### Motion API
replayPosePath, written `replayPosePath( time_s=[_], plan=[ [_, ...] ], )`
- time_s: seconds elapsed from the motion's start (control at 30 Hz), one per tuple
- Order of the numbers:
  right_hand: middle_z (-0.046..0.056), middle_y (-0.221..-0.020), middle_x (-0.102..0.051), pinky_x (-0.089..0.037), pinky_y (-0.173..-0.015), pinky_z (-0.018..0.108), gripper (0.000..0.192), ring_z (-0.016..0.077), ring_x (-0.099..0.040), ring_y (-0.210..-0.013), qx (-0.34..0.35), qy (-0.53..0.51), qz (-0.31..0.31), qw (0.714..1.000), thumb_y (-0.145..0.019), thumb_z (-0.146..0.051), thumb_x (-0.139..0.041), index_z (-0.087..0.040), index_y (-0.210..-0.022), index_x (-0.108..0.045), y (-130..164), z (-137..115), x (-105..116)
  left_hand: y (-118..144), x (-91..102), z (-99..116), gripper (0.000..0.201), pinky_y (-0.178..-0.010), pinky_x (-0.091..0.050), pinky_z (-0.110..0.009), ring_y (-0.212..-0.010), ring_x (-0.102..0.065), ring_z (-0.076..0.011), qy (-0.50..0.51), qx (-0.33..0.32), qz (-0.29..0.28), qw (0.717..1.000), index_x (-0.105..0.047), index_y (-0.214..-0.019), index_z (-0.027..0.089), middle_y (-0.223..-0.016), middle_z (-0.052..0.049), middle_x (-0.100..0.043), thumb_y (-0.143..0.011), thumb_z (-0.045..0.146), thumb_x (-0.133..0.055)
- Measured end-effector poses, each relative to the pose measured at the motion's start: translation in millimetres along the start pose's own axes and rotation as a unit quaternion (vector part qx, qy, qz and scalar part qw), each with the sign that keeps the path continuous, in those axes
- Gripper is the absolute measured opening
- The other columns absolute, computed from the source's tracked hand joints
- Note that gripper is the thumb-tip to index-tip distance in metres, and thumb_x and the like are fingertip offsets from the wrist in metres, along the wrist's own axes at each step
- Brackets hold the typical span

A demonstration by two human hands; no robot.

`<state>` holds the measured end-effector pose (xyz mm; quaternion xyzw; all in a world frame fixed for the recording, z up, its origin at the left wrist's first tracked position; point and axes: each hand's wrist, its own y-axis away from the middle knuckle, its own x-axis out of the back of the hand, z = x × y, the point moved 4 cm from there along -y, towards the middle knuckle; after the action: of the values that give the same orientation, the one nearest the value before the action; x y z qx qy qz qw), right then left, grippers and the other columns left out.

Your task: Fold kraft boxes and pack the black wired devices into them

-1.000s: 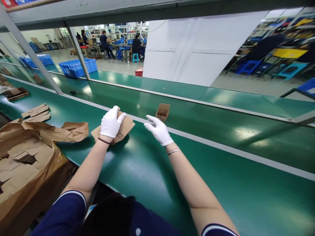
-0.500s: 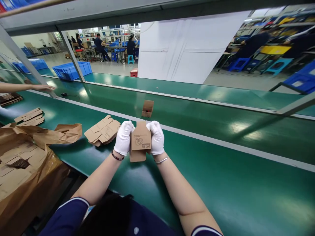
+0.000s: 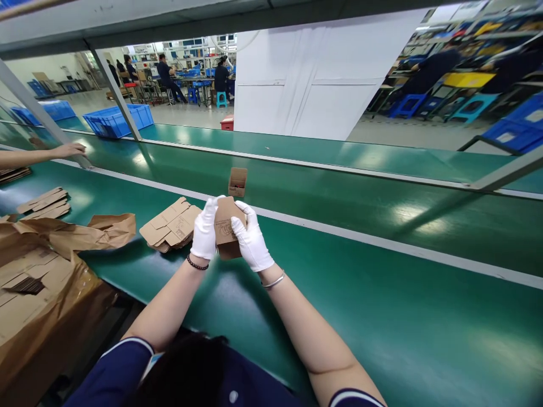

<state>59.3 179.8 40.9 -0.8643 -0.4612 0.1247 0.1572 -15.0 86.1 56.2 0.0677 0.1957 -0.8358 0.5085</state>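
Observation:
Both my hands wear white gloves and grip one small brown cardboard carton [image 3: 224, 229] above the green belt. My left hand [image 3: 205, 230] holds its left side and my right hand [image 3: 250, 240] wraps its right side and front. A printed mark shows on the carton's face. Just left of my hands lies a stack of flat carton blanks [image 3: 171, 226]. Beyond my hands, a folded open carton [image 3: 237, 181] stands on the far strip of the green conveyor belt [image 3: 382, 294].
Crumpled brown paper with more flat blanks [image 3: 38, 265] fills the left foreground. Another pile of blanks [image 3: 44, 202] lies farther left. A co-worker's hand [image 3: 70, 150] reaches in at the left edge. Blue crates [image 3: 119, 118] and slanted metal posts stand behind the belt.
My left hand took a blank from the stack and brought it to my right hand. Both hands now work it into shape. The open carton on the belt has drifted left.

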Motion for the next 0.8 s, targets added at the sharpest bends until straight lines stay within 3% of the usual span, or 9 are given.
replayPosePath(
  time_s=[0.07,0.17,0.3,0.4,0.5,0.6,0.7,0.8],
  plan=[
    [0.009,-0.133,-0.061,-0.049,-0.104,0.040,0.061,0.0235,-0.061,-0.118,-0.008,0.009,-0.016,1.000,-0.087,-0.068,-0.057,-0.024,-0.129,-0.051,1.0,3.7,-0.6,8.8,0.7,-4.5,0.061,-0.095,-0.056,-0.038,-0.112,-0.068,-0.0259,-0.023,-0.007,-0.019,1.000,-0.067,-0.116,0.018,-0.119,-0.011,-0.071,-0.090,0.070,-0.048],
    [0.007,-0.117,-0.067,-0.054,-0.093,0.040,0.052,0.0226,-0.065,-0.103,-0.010,0.021,-0.050,0.998,-0.089,-0.067,-0.054,-0.024,-0.119,-0.055,4.2,3.9,-1.5,15.5,3.6,-1.6,0.061,-0.106,-0.051,-0.039,-0.126,-0.061,-0.0276,-0.085,-0.075,-0.040,0.993,-0.066,-0.122,0.019,-0.133,-0.012,-0.065,-0.091,0.069,-0.049],
    [0.007,-0.113,-0.066,-0.050,-0.097,0.041,0.042,0.0228,-0.063,-0.106,0.100,0.069,0.015,0.992,-0.091,-0.063,-0.055,-0.025,-0.110,-0.057,7.9,-8.6,4.1,17.6,2.7,6.7,0.060,-0.110,-0.046,-0.041,-0.128,-0.058,-0.0279,-0.117,-0.164,-0.014,0.979,-0.062,-0.124,0.019,-0.138,-0.014,-0.060,-0.091,0.068,-0.049],
    [0.008,-0.114,-0.063,-0.047,-0.101,0.043,0.037,0.0236,-0.061,-0.109,0.176,0.093,0.077,0.977,-0.091,-0.061,-0.056,-0.026,-0.104,-0.057,11.4,-14.9,7.8,21.0,-3.3,6.1,0.048,-0.106,-0.048,-0.042,-0.119,-0.063,-0.0259,-0.133,-0.163,0.009,0.978,-0.064,-0.114,0.019,-0.130,-0.013,-0.066,-0.095,0.061,-0.049],
    [0.008,-0.108,-0.064,-0.050,-0.094,0.043,0.032,0.0229,-0.063,-0.101,0.169,0.101,0.077,0.977,-0.093,-0.057,-0.054,-0.025,-0.091,-0.053,13.3,-13.3,7.6,26.2,-8.5,4.6,0.036,-0.100,-0.052,-0.042,-0.107,-0.068,-0.0247,-0.169,-0.174,0.020,0.970,-0.063,-0.091,0.020,-0.114,-0.010,-0.072,-0.095,0.054,-0.053],
    [0.008,-0.110,-0.064,-0.051,-0.093,0.044,0.026,0.0232,-0.063,-0.101,0.181,0.103,0.093,0.974,-0.093,-0.051,-0.054,-0.025,-0.096,-0.053,16.4,-15.3,8.8,30.9,-7.6,6.7,0.026,-0.099,-0.053,-0.043,-0.110,-0.067,-0.0252,-0.193,-0.234,0.067,0.951,-0.062,-0.094,0.020,-0.116,-0.011,-0.071,-0.093,0.045,-0.056],
    [0.010,-0.118,-0.063,-0.048,-0.102,0.048,0.026,0.0259,-0.061,-0.111,0.197,0.135,0.097,0.966,-0.094,-0.048,-0.050,-0.027,-0.106,-0.059,18.5,-18.9,10.0,32.5,-8.3,7.5,0.025,-0.100,-0.053,-0.043,-0.118,-0.065,-0.0262,-0.210,-0.280,0.066,0.935,-0.067,-0.095,0.020,-0.126,-0.012,-0.068,-0.094,0.040,-0.053],
    [0.010,-0.116,-0.065,-0.050,-0.100,0.048,0.033,0.0266,-0.063,-0.110,0.182,0.184,0.085,0.962,-0.096,-0.050,-0.043,-0.027,-0.094,-0.065,19.0,-17.8,11.9,32.9,-9.5,5.7,0.034,-0.094,-0.056,-0.040,-0.105,-0.070,-0.0242,-0.205,-0.295,0.043,0.932,-0.068,-0.081,0.019,-0.118,-0.011,-0.071,-0.098,0.040,-0.047]
  ],
)
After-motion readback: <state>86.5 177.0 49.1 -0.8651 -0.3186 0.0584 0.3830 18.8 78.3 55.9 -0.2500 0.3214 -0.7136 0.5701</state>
